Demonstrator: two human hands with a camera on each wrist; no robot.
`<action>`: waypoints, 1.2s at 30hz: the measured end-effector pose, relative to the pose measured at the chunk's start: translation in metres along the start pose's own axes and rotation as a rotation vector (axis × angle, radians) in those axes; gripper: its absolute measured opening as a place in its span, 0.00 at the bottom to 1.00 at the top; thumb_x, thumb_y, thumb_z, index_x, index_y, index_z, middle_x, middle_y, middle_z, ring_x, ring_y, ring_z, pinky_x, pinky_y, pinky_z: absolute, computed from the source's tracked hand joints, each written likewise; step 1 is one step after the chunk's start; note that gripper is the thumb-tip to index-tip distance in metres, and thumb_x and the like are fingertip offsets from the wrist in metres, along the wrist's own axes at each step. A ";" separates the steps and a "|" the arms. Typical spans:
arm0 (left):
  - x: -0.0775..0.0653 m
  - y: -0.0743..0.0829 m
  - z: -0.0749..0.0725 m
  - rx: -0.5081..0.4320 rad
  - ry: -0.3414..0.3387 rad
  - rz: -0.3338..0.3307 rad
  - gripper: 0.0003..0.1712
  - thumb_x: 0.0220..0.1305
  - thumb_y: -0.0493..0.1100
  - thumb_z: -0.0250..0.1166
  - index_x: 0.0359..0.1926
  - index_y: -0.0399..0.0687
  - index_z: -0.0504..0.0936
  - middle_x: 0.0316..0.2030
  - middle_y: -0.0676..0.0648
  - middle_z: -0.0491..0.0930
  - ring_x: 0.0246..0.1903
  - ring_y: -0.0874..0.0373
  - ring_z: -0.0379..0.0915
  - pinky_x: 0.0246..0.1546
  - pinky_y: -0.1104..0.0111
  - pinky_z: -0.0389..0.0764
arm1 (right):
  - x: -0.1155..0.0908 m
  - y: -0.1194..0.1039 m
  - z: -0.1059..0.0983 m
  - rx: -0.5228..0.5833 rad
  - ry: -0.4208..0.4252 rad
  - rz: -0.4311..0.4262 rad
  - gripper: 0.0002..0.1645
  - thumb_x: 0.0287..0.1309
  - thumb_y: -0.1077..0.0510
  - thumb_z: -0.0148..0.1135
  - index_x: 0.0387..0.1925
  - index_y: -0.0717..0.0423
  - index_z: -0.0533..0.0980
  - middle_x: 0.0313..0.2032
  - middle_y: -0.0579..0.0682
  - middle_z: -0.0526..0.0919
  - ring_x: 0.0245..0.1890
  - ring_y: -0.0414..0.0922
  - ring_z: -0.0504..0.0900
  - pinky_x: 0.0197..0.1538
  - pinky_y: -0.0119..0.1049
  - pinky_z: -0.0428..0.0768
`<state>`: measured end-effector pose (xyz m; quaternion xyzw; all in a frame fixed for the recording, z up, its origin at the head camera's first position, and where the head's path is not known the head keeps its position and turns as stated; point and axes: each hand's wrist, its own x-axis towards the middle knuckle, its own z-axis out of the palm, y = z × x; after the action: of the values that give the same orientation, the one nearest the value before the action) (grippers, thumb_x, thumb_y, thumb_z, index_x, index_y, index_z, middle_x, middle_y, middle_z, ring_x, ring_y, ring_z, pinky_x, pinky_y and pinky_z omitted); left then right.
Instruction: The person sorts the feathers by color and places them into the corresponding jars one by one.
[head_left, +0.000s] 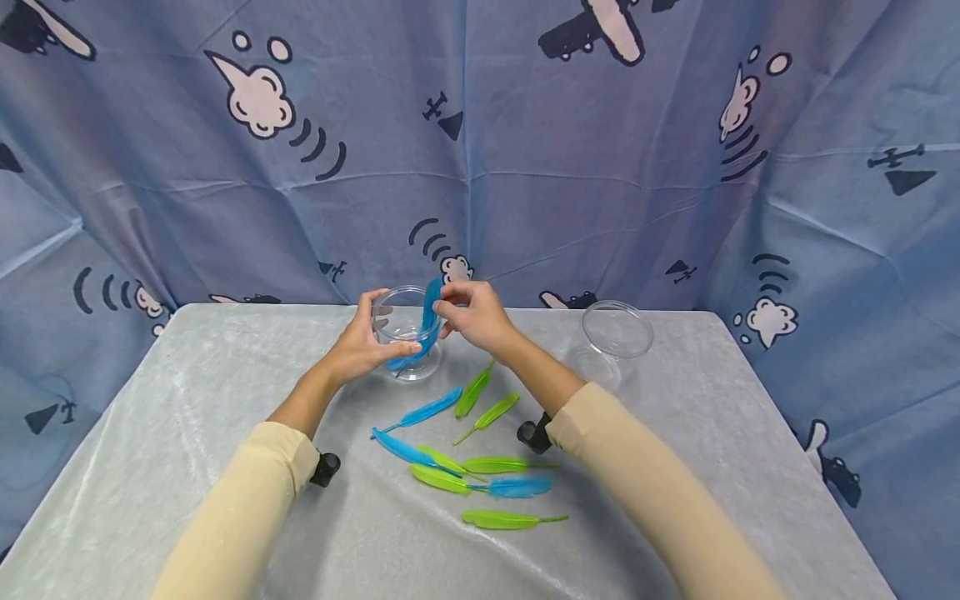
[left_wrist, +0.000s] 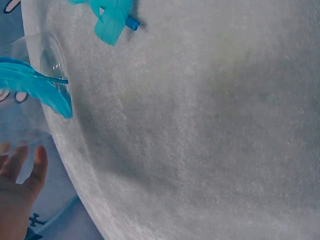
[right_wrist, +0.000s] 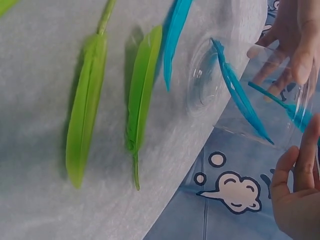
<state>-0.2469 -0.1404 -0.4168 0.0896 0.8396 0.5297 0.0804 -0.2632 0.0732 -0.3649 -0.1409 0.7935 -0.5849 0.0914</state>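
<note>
My left hand (head_left: 352,348) grips a clear plastic jar (head_left: 431,369) from its left side, near the back edge of the table. Inside the jar lies a blue feather (right_wrist: 238,96), slanting, its lower end near the bottom. Over the jar's mouth my right hand (head_left: 482,317) pinches another blue feather (head_left: 431,302) between thumb and fingers. In the right wrist view that feather's quill points into the jar; part of its vane is hidden by the hand. Just in front of the jar lie a blue feather (head_left: 431,408) and a green feather (head_left: 474,390).
Several more green and blue feathers lie loose toward the front, including a green feather (head_left: 500,520) nearest me. A second clear jar (head_left: 651,335) stands at the back right. Grey cloth (head_left: 750,467) covers the table; a patterned blue curtain (head_left: 510,133) hangs behind it.
</note>
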 end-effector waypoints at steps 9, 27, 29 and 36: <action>0.001 0.000 0.000 0.001 -0.004 0.005 0.60 0.59 0.52 0.74 0.76 0.55 0.40 0.74 0.34 0.52 0.72 0.36 0.51 0.63 0.40 0.65 | -0.001 0.001 0.005 -0.074 -0.042 -0.012 0.10 0.69 0.63 0.58 0.47 0.65 0.79 0.42 0.58 0.81 0.32 0.62 0.85 0.43 0.38 0.84; 0.001 0.000 -0.001 0.017 0.005 -0.015 0.59 0.58 0.51 0.74 0.76 0.56 0.40 0.73 0.35 0.54 0.72 0.36 0.51 0.65 0.40 0.62 | -0.016 0.005 -0.014 -0.079 -0.076 -0.136 0.14 0.66 0.64 0.61 0.52 0.65 0.79 0.46 0.58 0.84 0.31 0.56 0.84 0.38 0.40 0.83; 0.001 -0.001 -0.001 0.017 0.007 -0.015 0.59 0.58 0.51 0.75 0.76 0.56 0.41 0.73 0.35 0.54 0.72 0.36 0.51 0.66 0.40 0.62 | -0.021 0.007 -0.019 -0.080 -0.096 -0.125 0.16 0.65 0.64 0.62 0.53 0.65 0.78 0.44 0.57 0.84 0.33 0.57 0.84 0.38 0.39 0.83; 0.001 -0.001 0.001 0.022 0.015 -0.011 0.59 0.58 0.50 0.75 0.76 0.55 0.41 0.73 0.35 0.54 0.72 0.36 0.51 0.67 0.41 0.61 | -0.044 0.024 -0.030 -0.150 -0.230 -0.094 0.14 0.61 0.65 0.66 0.48 0.65 0.80 0.39 0.56 0.87 0.37 0.49 0.86 0.45 0.40 0.84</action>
<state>-0.2479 -0.1399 -0.4185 0.0817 0.8463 0.5209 0.0758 -0.2335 0.1219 -0.3792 -0.2505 0.8118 -0.5077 0.1435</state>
